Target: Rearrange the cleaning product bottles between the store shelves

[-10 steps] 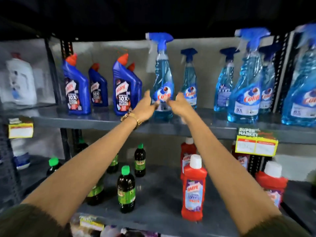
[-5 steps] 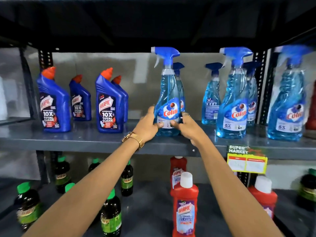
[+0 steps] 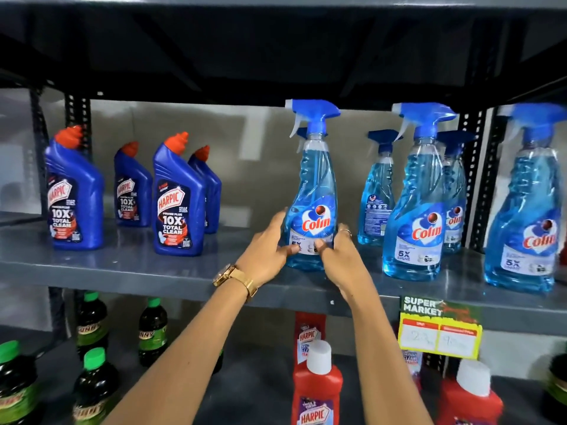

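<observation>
A clear blue Colin spray bottle (image 3: 314, 185) with a blue trigger head stands upright near the front of the grey middle shelf (image 3: 129, 268). My left hand (image 3: 267, 251), with a gold watch on the wrist, grips its lower left side. My right hand (image 3: 342, 256), wearing a ring, grips its lower right side. Both thumbs press on the label. Another spray bottle is mostly hidden right behind it. More Colin spray bottles (image 3: 417, 204) stand to the right, and dark blue Harpic bottles (image 3: 178, 200) with orange caps stand to the left.
On the lower shelf stand red Harpic bottles (image 3: 317, 391) with white caps and dark bottles (image 3: 92, 391) with green caps. A yellow price tag (image 3: 440, 332) hangs from the shelf edge. The dark shelf above sits just over the spray heads.
The held spray bottle has come a little forward on the shelf, with both hands still around its base. The view has moved closer and slightly left.
</observation>
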`<state>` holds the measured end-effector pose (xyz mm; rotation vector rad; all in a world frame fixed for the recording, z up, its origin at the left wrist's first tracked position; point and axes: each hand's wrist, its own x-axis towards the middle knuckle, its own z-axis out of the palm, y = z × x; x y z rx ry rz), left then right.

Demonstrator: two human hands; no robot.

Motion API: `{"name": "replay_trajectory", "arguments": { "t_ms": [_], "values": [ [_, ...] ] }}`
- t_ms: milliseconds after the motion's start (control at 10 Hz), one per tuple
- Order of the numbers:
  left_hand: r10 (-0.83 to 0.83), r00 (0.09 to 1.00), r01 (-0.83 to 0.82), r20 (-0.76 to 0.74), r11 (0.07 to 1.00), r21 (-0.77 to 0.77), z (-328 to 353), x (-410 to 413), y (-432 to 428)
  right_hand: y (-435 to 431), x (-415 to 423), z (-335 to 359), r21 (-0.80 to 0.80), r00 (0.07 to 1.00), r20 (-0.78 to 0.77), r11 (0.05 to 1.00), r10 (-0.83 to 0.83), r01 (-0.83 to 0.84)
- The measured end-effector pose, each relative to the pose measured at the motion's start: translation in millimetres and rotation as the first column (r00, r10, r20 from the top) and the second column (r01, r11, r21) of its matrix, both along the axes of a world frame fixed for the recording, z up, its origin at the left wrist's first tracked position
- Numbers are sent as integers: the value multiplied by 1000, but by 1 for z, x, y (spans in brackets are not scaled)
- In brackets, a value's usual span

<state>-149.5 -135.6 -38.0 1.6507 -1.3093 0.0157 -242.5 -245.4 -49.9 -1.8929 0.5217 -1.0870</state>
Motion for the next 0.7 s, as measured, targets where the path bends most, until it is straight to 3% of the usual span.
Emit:
{"name": "replay_trajectory", "arguments": {
  "t_ms": [100, 600, 700],
  "values": [
    [-27, 998, 27, -61, 1000, -3, 0, 0, 2, -3, 1, -1, -8, 1000, 18, 1000, -1, 1],
    [19, 1000, -20, 18, 999, 28, 2, -5, 7, 11, -12, 5, 73, 1000, 5, 997, -24, 24],
    [43, 998, -42, -46, 999, 21, 0, -3, 6, 14, -17, 9, 38, 993, -14, 992, -121, 121]
  ]
}}
